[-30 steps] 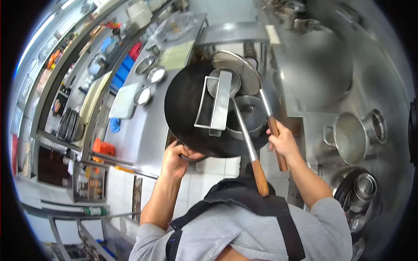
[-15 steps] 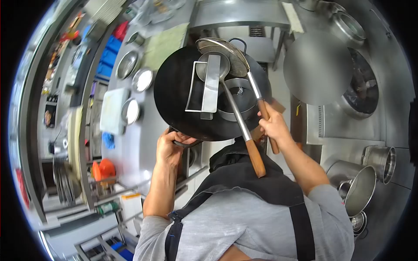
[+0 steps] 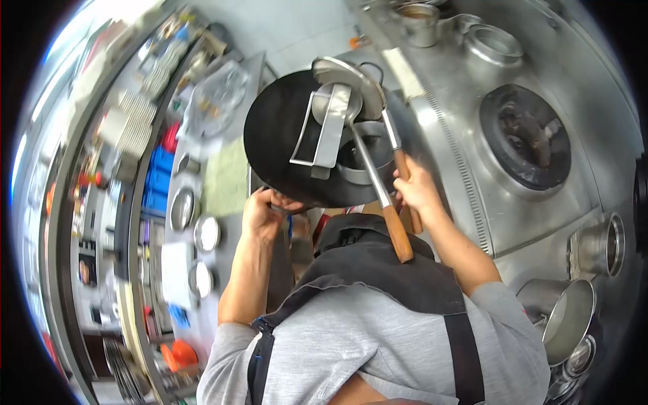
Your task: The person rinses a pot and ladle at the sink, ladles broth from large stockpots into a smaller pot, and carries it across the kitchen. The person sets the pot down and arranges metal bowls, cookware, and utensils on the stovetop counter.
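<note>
A large black wok [image 3: 273, 128] is held out in front of my body. My left hand [image 3: 264, 212] is closed around its near-left edge, where the wok's handle is mostly hidden by the fingers. My right hand [image 3: 418, 192] grips the wooden handle of a wire strainer [image 3: 370, 84] at the wok's right side; whether it also holds the rim I cannot tell. Inside the wok lie a ladle [image 3: 368, 156] with its wooden handle reaching over the rim towards my apron, a round metal pot [image 3: 386, 150], and a flat metal piece with a wire frame [image 3: 333, 128].
To the right, a stove top carries a dark burner ring [image 3: 525, 135], with metal pots [image 3: 582, 317] nearer me. On the left counter stand metal bowls [image 3: 208, 233], a white cutting board [image 3: 177, 273] and a green cloth [image 3: 228, 177]. A shelf with stacked plates [image 3: 133, 118] runs along the left.
My view has turned and moved forward, so the stove burner now shows fully. The person-sized blurred patch at right is gone. Both hands keep their holds, and the wok's contents stay put.
</note>
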{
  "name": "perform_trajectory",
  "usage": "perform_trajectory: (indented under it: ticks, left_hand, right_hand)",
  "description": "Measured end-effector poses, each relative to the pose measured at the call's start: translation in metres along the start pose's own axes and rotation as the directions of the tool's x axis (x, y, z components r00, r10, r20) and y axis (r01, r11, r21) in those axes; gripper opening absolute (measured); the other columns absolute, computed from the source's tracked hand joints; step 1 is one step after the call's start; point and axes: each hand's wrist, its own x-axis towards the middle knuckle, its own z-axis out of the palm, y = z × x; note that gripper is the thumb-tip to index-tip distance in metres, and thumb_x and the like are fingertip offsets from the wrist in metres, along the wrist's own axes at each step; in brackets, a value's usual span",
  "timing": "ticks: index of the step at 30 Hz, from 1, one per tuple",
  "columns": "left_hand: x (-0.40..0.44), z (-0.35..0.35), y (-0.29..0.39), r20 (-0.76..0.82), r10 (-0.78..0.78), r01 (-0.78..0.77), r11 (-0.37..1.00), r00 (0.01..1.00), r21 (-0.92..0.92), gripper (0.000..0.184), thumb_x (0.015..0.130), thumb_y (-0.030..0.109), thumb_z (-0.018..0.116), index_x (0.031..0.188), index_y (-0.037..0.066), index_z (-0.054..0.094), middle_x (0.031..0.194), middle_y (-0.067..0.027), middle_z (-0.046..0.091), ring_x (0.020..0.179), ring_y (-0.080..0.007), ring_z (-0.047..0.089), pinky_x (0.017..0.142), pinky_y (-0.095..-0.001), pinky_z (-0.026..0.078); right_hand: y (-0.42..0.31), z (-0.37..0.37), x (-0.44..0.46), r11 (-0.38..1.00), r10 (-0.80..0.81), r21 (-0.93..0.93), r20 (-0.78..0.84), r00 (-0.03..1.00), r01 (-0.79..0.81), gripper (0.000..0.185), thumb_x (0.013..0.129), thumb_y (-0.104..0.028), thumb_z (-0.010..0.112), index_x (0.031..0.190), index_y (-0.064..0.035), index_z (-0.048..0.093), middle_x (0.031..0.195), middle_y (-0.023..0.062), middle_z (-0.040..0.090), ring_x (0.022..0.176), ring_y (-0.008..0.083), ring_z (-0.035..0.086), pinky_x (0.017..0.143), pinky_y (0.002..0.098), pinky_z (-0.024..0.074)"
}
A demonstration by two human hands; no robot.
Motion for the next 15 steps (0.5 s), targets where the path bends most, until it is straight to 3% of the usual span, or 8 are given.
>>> perform_trajectory:
  ticks: [2, 3, 6, 8, 10, 12, 14, 15]
  left_hand:
    - [0.021, 0.033, 0.006, -0.021, -0.036, 0.036, 0.999, 0.999, 0.003, 0.014, 0.06, -0.007, 0.045, 0.071, -0.002, 0.052, 0.07, -0.0105, 0.05, 0.065, -0.0275, 0.054, 0.072, -0.0497, 0.058]
    - [0.031, 0.036, 0.01, 0.006, -0.039, 0.039, 0.999, 0.999, 0.004, 0.014, 0.06, -0.007, 0.045, 0.071, -0.002, 0.052, 0.07, -0.0105, 0.05, 0.065, -0.0275, 0.054, 0.072, -0.0497, 0.058]
    - [0.073, 0.06, 0.013, 0.04, -0.139, 0.137, 0.99, 0.99, 0.027, 0.014, 0.058, -0.007, 0.046, 0.07, -0.002, 0.052, 0.071, -0.0114, 0.052, 0.066, -0.0297, 0.056, 0.072, -0.0504, 0.057]
    - [0.101, 0.086, 0.012, 0.085, -0.144, 0.137, 0.988, 0.986, 0.076, 0.014, 0.058, -0.005, 0.047, 0.07, -0.003, 0.053, 0.073, -0.013, 0.054, 0.067, -0.0315, 0.056, 0.072, -0.0531, 0.056]
    - [0.142, 0.088, 0.01, 0.247, -0.185, 0.151, 0.977, 0.951, 0.152, 0.018, 0.059, -0.003, 0.047, 0.074, -0.006, 0.057, 0.08, -0.0179, 0.059, 0.076, -0.0337, 0.058, 0.079, -0.0546, 0.053]
    - [0.162, 0.133, 0.012, 0.184, -0.242, 0.199, 0.954, 0.953, 0.224, 0.021, 0.059, -0.003, 0.047, 0.076, -0.008, 0.059, 0.086, -0.0196, 0.062, 0.083, -0.0356, 0.06, 0.083, -0.0533, 0.053]
    - [0.197, 0.164, 0.011, 0.23, -0.324, 0.263, 0.929, 0.918, 0.259, 0.019, 0.061, -0.003, 0.046, 0.076, -0.008, 0.058, 0.088, -0.0203, 0.062, 0.086, -0.0363, 0.061, 0.084, -0.0537, 0.053]
    - [0.224, 0.173, 0.008, 0.267, -0.35, 0.27, 0.917, 0.898, 0.294, 0.016, 0.062, -0.004, 0.046, 0.074, -0.007, 0.057, 0.087, -0.0204, 0.062, 0.086, -0.0364, 0.061, 0.082, -0.0543, 0.054]
  right_hand:
    - [0.003, -0.017, 0.019, 0.999, -0.028, -0.049, -0.061, 0.998, 0.025, 0.062, 0.075, -0.006, 0.06, 0.136, -0.0109, 0.048, 0.09, 0.0094, 0.066, 0.064, 0.0208, 0.065, 0.056, 0.0333, 0.0526]
    - [0.006, -0.018, 0.025, 0.994, -0.077, -0.083, -0.108, 0.991, 0.068, 0.061, 0.075, -0.008, 0.06, 0.135, -0.0116, 0.049, 0.09, 0.0111, 0.068, 0.074, 0.0235, 0.067, 0.066, 0.0347, 0.0539]
    - [-0.001, -0.042, 0.037, 0.987, -0.062, -0.155, -0.193, 0.979, 0.032, 0.061, 0.075, -0.011, 0.061, 0.134, -0.0128, 0.05, 0.091, 0.0109, 0.068, 0.081, 0.0257, 0.067, 0.074, 0.0361, 0.053]
    - [-0.002, -0.061, 0.048, 0.991, 0.07, -0.098, -0.23, 0.971, -0.094, 0.06, 0.075, -0.013, 0.06, 0.133, -0.0132, 0.051, 0.09, 0.0107, 0.068, 0.082, 0.0274, 0.068, 0.074, 0.0371, 0.0527]
    - [0.02, -0.076, 0.064, 0.993, -0.01, -0.12, -0.275, 0.961, -0.024, 0.055, 0.075, -0.013, 0.06, 0.129, -0.0112, 0.053, 0.09, 0.011, 0.068, 0.081, 0.028, 0.068, 0.072, 0.038, 0.0536]
    - [0.015, -0.089, 0.076, 0.991, 0.067, -0.083, -0.345, 0.936, -0.101, 0.048, 0.075, -0.013, 0.059, 0.123, -0.0088, 0.055, 0.089, 0.0112, 0.067, 0.078, 0.0277, 0.068, 0.069, 0.0384, 0.054]
    - [0.02, -0.102, 0.092, 0.988, 0.136, -0.016, -0.386, 0.913, -0.154, 0.044, 0.077, -0.014, 0.06, 0.12, -0.0075, 0.056, 0.089, 0.0116, 0.067, 0.077, 0.0273, 0.068, 0.068, 0.0388, 0.0539]
    - [0.009, -0.109, 0.098, 0.974, 0.225, 0.112, -0.37, 0.901, -0.197, 0.043, 0.079, -0.015, 0.061, 0.121, -0.0072, 0.056, 0.088, 0.0125, 0.067, 0.076, 0.0269, 0.068, 0.067, 0.0388, 0.0539]
